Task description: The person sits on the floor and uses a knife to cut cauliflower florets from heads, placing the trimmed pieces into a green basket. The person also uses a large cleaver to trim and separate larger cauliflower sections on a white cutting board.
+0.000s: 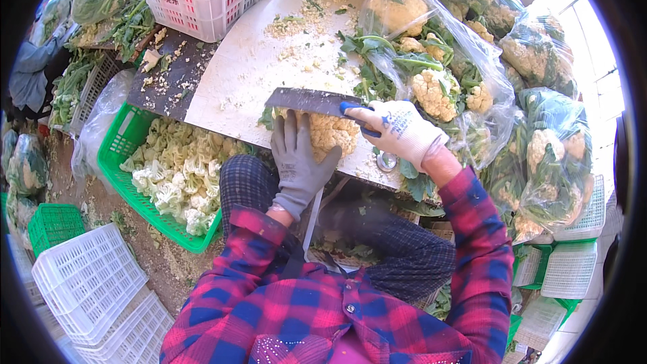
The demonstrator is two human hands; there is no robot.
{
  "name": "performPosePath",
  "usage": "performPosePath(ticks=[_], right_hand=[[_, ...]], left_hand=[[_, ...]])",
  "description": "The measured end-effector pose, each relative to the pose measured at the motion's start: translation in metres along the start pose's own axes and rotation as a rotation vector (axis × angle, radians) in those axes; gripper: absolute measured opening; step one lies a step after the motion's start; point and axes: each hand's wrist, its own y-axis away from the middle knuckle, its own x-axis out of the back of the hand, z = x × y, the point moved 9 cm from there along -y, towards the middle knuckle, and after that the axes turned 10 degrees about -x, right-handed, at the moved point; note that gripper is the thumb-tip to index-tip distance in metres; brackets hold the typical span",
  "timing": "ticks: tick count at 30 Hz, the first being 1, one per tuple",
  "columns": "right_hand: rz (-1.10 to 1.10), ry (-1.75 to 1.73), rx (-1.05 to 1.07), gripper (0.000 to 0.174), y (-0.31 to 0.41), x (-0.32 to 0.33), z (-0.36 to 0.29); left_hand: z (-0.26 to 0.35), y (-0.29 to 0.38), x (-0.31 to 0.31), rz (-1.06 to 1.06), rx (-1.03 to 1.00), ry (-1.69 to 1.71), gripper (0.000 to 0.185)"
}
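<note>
My left hand [302,164], in a grey glove, holds a cauliflower head [331,134] against the near edge of a white board [237,81]. In a white glove with blue fingertips, my right hand [391,124] grips a broad-bladed knife [313,101]. The blade lies across the far side of the head, just beyond my left fingertips; whether it has cut in is hidden. Below left of the board, a green plastic basket [108,154] holds cut cauliflower florets [182,177]. An open clear plastic bag of leafy cauliflowers [434,93] lies right of the knife.
A white plastic crate [187,2] stands at the board's far left. More bagged cauliflowers [556,146] are piled on the right. Stacked white crates [91,278] stand at lower left, near a small green basket [55,227]. A round metal object [386,161] sits at the board's near edge.
</note>
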Motion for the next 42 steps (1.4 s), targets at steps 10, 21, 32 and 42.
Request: performPosePath(ticks=[10,21,32,42], right_hand=[[-0.258,0.326,-0.209,0.053,-0.084,-0.029,0.043],[0.269,-0.088,-0.25,0.044,0.056,-0.036,-0.042],[0.165,-0.425,-0.56,0.058,0.031,-0.037,-0.023],[0.122,-2.135,-0.662,0.022,0.074,-0.077,0.062]], left_hand=[[-0.004,0.006,-0.007,-0.037,-0.067,-0.063,0.077],[-0.01,0.005,-0.006,-0.017,-0.079,0.017,0.075],[-0.009,0.005,-0.004,0.007,-0.119,-0.03,0.074],[-0.01,0.001,0.002,-0.055,-0.078,0.075,0.061]])
